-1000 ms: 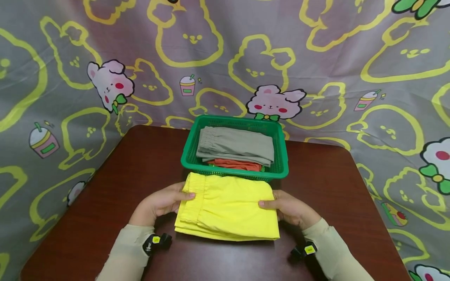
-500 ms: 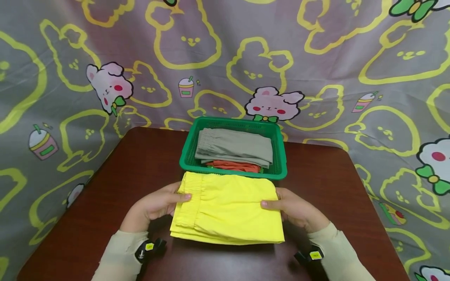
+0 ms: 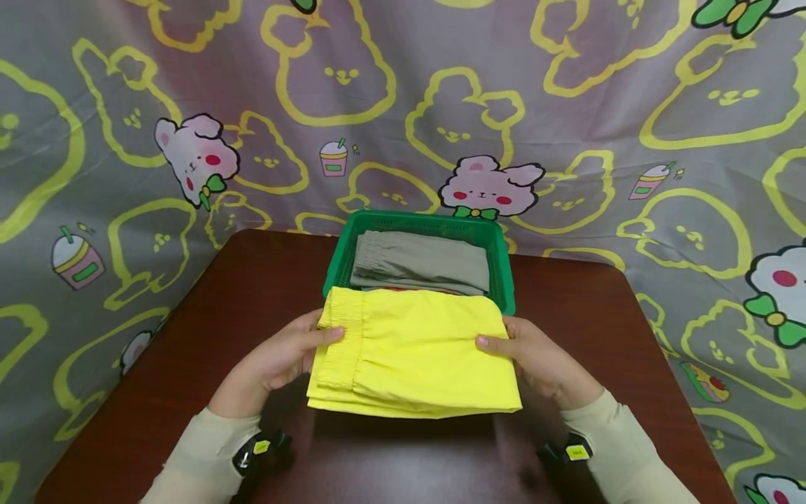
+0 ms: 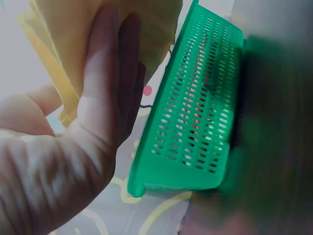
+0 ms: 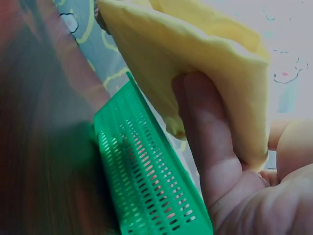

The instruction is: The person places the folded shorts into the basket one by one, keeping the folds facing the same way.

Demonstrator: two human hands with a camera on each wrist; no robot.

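Folded yellow shorts with a gathered elastic waistband hang level above the table, held at both sides. My left hand pinches the waistband end, thumb on top and fingers underneath, as the left wrist view shows. At the opposite end my right hand grips the fabric the same way, its fingers flat beneath it. Just beyond is a green plastic basket whose front rim the shorts cover in the head view. Inside it lies a folded grey garment, with a sliver of orange fabric below.
The basket stands on a dark reddish-brown table, toward its back edge. Behind and on both sides hangs a grey curtain printed with yellow outlines and rabbit figures. Its perforated side wall shows in the left wrist view.
Both hands have brought the yellow shorts up and forward, so they now overlap the basket's front rim and hide most of the orange fabric. The basket stays where it was.
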